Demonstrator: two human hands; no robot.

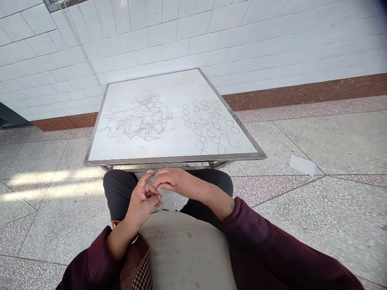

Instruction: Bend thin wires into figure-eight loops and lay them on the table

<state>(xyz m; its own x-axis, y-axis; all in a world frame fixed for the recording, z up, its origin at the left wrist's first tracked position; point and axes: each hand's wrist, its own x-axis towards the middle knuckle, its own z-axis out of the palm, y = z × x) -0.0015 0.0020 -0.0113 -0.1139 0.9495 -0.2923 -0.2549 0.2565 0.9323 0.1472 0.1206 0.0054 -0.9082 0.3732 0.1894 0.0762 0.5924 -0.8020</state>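
My left hand (143, 201) and my right hand (172, 181) meet above my lap, in front of the table's near edge. The fingers of both are curled towards each other, and whatever lies between the fingertips is too small to make out. Beyond them stands a white table (178, 86) with a metal rim. On its left half lies a tangle of thin bent wire-like pieces (148, 125). Several thin figure-eight loops (201, 139) are spread over its right half.
A white tiled wall (169, 36) rises behind the table. On the speckled floor (287, 209) at the right lies a white flat piece (302, 165). A brown woven bag (136, 262) is by my left forearm.
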